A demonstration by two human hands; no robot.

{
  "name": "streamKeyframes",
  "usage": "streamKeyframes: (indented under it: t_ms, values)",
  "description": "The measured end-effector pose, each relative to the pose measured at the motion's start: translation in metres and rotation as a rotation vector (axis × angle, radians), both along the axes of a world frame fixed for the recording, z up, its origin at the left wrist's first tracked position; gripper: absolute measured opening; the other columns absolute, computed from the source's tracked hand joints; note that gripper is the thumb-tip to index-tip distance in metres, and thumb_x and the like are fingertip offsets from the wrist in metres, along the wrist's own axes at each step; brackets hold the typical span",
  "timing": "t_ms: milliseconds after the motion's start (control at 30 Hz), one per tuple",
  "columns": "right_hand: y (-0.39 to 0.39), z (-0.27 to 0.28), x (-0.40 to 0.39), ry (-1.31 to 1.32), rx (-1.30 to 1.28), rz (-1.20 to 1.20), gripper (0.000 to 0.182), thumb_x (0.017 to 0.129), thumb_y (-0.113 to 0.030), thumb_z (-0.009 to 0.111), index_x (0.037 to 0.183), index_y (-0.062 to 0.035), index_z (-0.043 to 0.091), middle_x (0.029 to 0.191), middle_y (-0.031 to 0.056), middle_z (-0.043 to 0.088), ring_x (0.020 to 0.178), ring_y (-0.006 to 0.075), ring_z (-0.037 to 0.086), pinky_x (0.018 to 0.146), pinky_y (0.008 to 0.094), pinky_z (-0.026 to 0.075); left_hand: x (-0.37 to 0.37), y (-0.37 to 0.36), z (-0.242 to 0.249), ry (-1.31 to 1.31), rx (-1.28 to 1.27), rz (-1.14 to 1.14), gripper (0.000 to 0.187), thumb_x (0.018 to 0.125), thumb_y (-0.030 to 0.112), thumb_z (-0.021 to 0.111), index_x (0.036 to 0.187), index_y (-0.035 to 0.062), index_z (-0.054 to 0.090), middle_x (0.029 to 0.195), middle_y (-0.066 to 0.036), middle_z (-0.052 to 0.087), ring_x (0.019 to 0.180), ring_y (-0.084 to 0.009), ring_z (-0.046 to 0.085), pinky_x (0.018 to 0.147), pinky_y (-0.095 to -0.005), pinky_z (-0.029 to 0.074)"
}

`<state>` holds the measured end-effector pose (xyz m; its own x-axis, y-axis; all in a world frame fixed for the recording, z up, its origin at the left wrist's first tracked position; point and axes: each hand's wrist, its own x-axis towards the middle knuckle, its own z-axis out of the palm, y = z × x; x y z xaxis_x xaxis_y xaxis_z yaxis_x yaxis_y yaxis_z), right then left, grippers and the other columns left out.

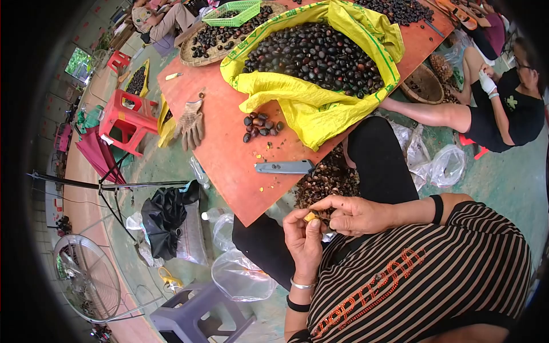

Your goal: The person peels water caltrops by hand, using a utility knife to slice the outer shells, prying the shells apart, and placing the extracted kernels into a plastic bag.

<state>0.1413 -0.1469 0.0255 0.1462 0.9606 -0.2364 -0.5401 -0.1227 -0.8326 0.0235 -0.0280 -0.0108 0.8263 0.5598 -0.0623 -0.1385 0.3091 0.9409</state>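
Note:
Just past the table's near edge, my left hand pinches a small yellow kernel with dark shell bits beside it. My right hand meets it from the right, fingers curled around something too small to make out. A grey-handled knife lies on the red table. Beyond it sits a small pile of dark nuts. The large yellow sack lies open, full of dark nuts.
A work glove lies at the table's left edge. Dark shells are heaped below the table. Red stool and grey stool stand left. A seated person wearing white gloves is at right.

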Motion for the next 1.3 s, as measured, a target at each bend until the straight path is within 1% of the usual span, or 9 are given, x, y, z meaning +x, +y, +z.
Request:
streamKeyframes:
  t_ms: [200,467,500,700,767,933,1100,1167,1300]
  values:
    - [-0.002,-0.004,0.005,0.141,-0.087,0.073,0.045,0.098,-0.022,0.042,0.14,-0.0102,0.03,0.061,-0.0049,0.037,0.048,0.0016,0.031,0.042,0.0164,0.027,-0.005,0.001,-0.001,0.02,-0.003,-0.01,0.023,0.09,0.01,0.057,0.107,0.0071,0.041,0.083,-0.004,0.054,0.065,-0.0068,0.052,0.052,-0.0155,0.04]
    - [0.0,0.001,0.004,0.202,-0.201,0.028,0.041,0.093,-0.009,0.039,0.135,-0.0117,0.037,0.059,-0.0058,0.037,0.044,0.0004,0.031,0.038,0.0159,0.025,-0.004,-0.006,-0.011,-0.036,0.316,0.049,0.02,0.087,-0.004,0.055,0.103,0.0008,0.045,0.092,-0.007,0.055,0.072,-0.0074,0.053,0.064,-0.0197,0.046]
    - [-0.001,-0.002,0.006,0.206,-0.191,0.043,0.041,0.094,-0.01,0.039,0.135,-0.0123,0.036,0.059,-0.0056,0.037,0.043,0.0005,0.03,0.037,0.0156,0.024,-0.002,-0.005,-0.007,-0.03,0.23,0.07,0.018,0.083,-0.006,0.06,0.098,-0.0011,0.052,0.086,-0.006,0.057,0.071,-0.0061,0.053,0.061,-0.0202,0.045]
    - [0.001,-0.015,0.008,0.246,-0.218,0.056,0.034,0.096,-0.015,0.041,0.13,-0.0114,0.038,0.059,-0.0045,0.037,0.044,0.0015,0.029,0.039,0.016,0.027,-0.007,0.009,-0.01,-0.038,0.065,-0.054,0.014,0.086,-0.002,0.058,0.097,0.0032,0.052,0.077,-0.001,0.057,0.06,-0.0025,0.047,0.051,-0.018,0.039]
    - [0.004,-0.012,0.009,0.249,-0.182,0.051,0.035,0.096,-0.019,0.044,0.13,-0.0114,0.038,0.059,-0.0042,0.037,0.044,0.0018,0.029,0.039,0.0158,0.027,-0.006,0.013,-0.006,-0.052,-0.267,-0.111,0.009,0.089,0.002,0.054,0.097,0.0055,0.052,0.076,-0.001,0.057,0.057,-0.0021,0.044,0.049,-0.0162,0.036]
    - [0.013,-0.022,-0.006,-0.123,-0.124,-0.105,0.034,0.095,-0.022,0.049,0.126,-0.0096,0.041,0.064,-0.006,0.041,0.048,0.0005,0.032,0.042,0.0148,0.028,-0.006,0.014,0.002,-0.071,-0.277,-0.093,0.019,0.09,0.006,0.055,0.106,0.0082,0.046,0.088,0.0,0.055,0.064,-0.0033,0.047,0.051,-0.0156,0.038]
    - [0.015,-0.018,-0.012,-0.329,-0.007,-0.092,0.033,0.095,-0.018,0.049,0.125,-0.0061,0.043,0.072,-0.006,0.045,0.057,0.0,0.037,0.05,0.0161,0.03,-0.006,0.012,-0.006,-0.056,-0.285,0.006,0.018,0.087,0.001,0.058,0.1,0.0044,0.047,0.082,-0.002,0.055,0.065,-0.0038,0.049,0.054,-0.0169,0.041]
    - [0.015,-0.013,-0.006,-0.334,-0.022,-0.004,0.033,0.095,-0.018,0.05,0.126,-0.0071,0.044,0.068,-0.0062,0.044,0.055,0.0006,0.036,0.049,0.0169,0.03,-0.01,0.012,-0.011,-0.124,-0.201,-0.004,0.017,0.087,0.007,0.06,0.098,0.0045,0.048,0.083,-0.005,0.059,0.062,-0.0057,0.05,0.05,-0.0167,0.038]
    - [0.008,-0.004,0.004,-0.03,-0.148,0.098,0.032,0.095,-0.025,0.05,0.124,-0.0116,0.047,0.061,-0.0064,0.039,0.048,0.0015,0.032,0.042,0.0165,0.025,-0.014,0.017,-0.003,-0.022,-0.234,-0.109,0.016,0.087,0.008,0.061,0.095,0.0059,0.048,0.076,-0.006,0.06,0.056,-0.0035,0.046,0.048,-0.0151,0.034]
